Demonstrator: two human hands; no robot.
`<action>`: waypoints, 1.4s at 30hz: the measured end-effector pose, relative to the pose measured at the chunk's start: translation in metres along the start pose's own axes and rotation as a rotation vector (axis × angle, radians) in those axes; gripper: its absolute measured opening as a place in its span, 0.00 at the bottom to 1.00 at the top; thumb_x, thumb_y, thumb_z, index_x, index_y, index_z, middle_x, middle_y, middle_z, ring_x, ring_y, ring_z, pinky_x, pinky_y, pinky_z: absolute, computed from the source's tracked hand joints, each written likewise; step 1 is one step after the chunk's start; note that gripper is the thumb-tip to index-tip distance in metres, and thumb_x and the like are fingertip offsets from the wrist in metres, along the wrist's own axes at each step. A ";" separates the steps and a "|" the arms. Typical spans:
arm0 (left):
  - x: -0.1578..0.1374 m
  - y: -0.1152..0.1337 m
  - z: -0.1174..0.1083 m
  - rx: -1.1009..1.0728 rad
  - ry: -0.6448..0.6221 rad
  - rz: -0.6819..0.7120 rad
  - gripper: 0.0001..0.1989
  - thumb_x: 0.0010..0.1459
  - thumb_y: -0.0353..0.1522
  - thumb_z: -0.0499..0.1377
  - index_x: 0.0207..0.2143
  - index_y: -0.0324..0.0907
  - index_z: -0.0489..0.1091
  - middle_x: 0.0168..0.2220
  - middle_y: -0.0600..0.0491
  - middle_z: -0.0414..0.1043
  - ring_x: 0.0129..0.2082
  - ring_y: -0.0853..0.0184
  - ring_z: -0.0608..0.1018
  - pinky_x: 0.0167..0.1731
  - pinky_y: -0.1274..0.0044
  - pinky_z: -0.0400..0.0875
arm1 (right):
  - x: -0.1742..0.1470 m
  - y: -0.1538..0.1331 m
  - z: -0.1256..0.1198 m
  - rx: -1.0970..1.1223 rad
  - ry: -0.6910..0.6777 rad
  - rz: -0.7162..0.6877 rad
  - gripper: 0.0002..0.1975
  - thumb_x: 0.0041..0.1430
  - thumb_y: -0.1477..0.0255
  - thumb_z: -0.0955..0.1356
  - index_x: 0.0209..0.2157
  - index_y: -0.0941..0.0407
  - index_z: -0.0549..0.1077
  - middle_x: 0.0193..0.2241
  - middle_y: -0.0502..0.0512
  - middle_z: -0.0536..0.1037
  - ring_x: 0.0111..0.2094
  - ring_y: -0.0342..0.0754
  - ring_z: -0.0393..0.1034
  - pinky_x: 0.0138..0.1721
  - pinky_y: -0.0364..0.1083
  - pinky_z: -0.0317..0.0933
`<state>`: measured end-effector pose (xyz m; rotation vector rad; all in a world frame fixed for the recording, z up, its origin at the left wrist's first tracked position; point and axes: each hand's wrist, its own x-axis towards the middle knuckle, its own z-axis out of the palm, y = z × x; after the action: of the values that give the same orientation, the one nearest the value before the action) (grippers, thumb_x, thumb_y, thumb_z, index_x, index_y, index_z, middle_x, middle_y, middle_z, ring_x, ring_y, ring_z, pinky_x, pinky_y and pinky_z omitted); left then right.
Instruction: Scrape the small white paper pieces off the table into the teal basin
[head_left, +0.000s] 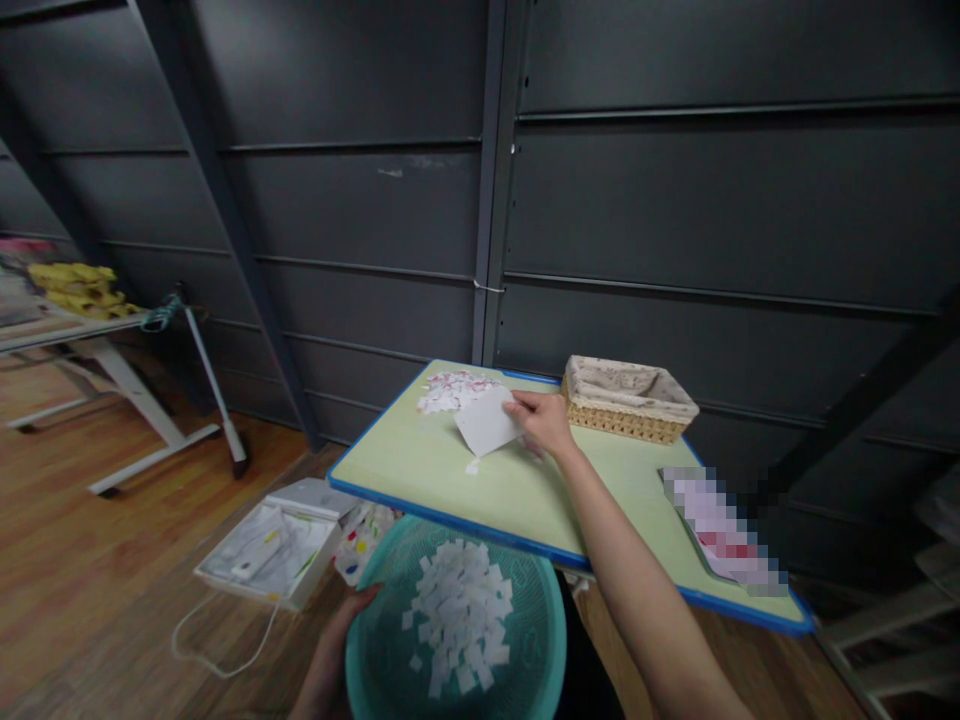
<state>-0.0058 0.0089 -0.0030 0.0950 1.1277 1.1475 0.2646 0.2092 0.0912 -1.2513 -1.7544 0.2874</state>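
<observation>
My right hand (pixel 541 420) pinches a white card (pixel 489 420) by its right edge, tilted above the pale green tabletop (pixel 405 455). Just beyond the card lies a heap of small white paper pieces with pink marks (pixel 456 390). A few white scraps (pixel 472 466) sit below the card's lower corner. At the table's near edge, my left hand (pixel 352 608) grips the rim of a teal plastic basket (pixel 553 620). Inside this basket is a pile of small white paper squares (pixel 463 610).
A lined wicker basket (pixel 626 400) stands at the table's back right. A flat, pixelated item (pixel 724 530) lies at the right edge. On the floor at left is an open white box (pixel 262 555) with a cord. Dark metal panels (pixel 360 210) rise behind.
</observation>
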 end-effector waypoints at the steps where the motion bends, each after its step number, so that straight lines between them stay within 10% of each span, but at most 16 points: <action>1: 0.001 0.000 -0.001 0.015 0.001 0.003 0.36 0.49 0.32 0.65 0.60 0.35 0.62 0.27 0.49 0.83 0.28 0.50 0.83 0.39 0.61 0.77 | 0.000 0.001 0.001 0.021 -0.013 0.006 0.15 0.54 0.64 0.66 0.32 0.58 0.82 0.25 0.52 0.80 0.27 0.50 0.69 0.28 0.44 0.58; 42: -0.004 0.004 0.007 -0.031 0.002 -0.038 0.37 0.48 0.28 0.62 0.61 0.30 0.59 0.26 0.47 0.83 0.26 0.53 0.83 0.32 0.64 0.77 | -0.005 -0.016 0.011 0.504 -0.412 0.219 0.17 0.40 0.60 0.73 0.20 0.61 0.74 0.16 0.46 0.64 0.20 0.39 0.53 0.23 0.41 0.44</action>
<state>-0.0026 0.0107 0.0055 0.0481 1.1088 1.1313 0.2466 0.2011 0.0923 -1.0538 -1.7218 1.1092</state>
